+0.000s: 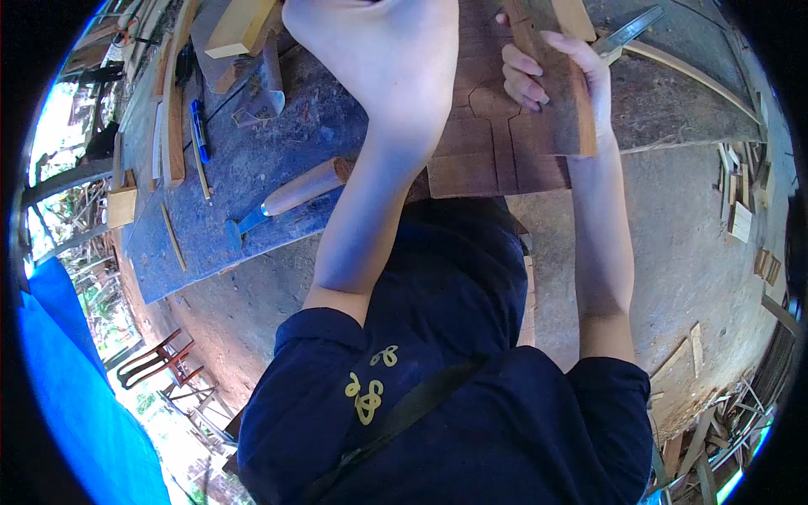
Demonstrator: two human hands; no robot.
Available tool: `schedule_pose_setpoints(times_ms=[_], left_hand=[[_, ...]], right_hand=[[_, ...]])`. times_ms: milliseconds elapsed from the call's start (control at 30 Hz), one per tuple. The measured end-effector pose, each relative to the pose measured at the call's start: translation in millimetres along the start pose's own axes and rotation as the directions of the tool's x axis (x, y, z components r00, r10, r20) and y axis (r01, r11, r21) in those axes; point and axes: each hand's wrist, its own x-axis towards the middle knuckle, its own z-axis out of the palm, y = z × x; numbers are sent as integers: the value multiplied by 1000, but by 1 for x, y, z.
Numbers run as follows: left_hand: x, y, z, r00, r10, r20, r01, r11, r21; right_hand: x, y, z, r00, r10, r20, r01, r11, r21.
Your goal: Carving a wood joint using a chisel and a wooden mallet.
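Observation:
My left hand (379, 46) reaches up to the far edge of the view, over the workbench. Its fingers are cut off, so whatever they touch is hidden. My right hand (598, 88) is wrapped round a narrow brown wooden board (560, 105), thumb on one side and fingers on the other. Beneath lies a flat brown wooden panel (463, 160) marked with dark outlines. Left of my left forearm, a chisel (305, 187) with a wooden handle rests on the bench.
The dark workbench (290, 143) carries a blue pen (199, 130), a pencil (202, 178), a pale wood block (240, 32) and long strips at the left. Past my right hand lies a metal tool (631, 29). Wood offcuts (741, 220) sit on the floor at right.

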Motion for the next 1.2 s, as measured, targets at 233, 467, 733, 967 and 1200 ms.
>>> schedule_pose_setpoints(times_ms=[233, 467, 733, 967, 1200], left_hand=[[-3, -11, 1, 980, 173, -102, -181, 980, -79], [-8, -3, -7, 997, -49, -52, 44, 994, -98], [-12, 6, -10, 998, -5, -56, -2, 993, -119], [-15, 5, -17, 1000, 11, 20, -10, 999, -34], [-16, 2, -15, 999, 19, 34, -18, 1000, -18]], right_hand=[[-2, -41, 39, 913, -169, -372, -144, 720, -679], [-27, -142, 177, 772, -630, 83, 21, -105, -994], [-44, -159, 215, 906, -36, 423, 212, -825, -523], [-50, -192, 225, 800, -371, 472, -133, -876, -463], [-51, -164, 257, 989, -146, -33, -134, -773, -620]])
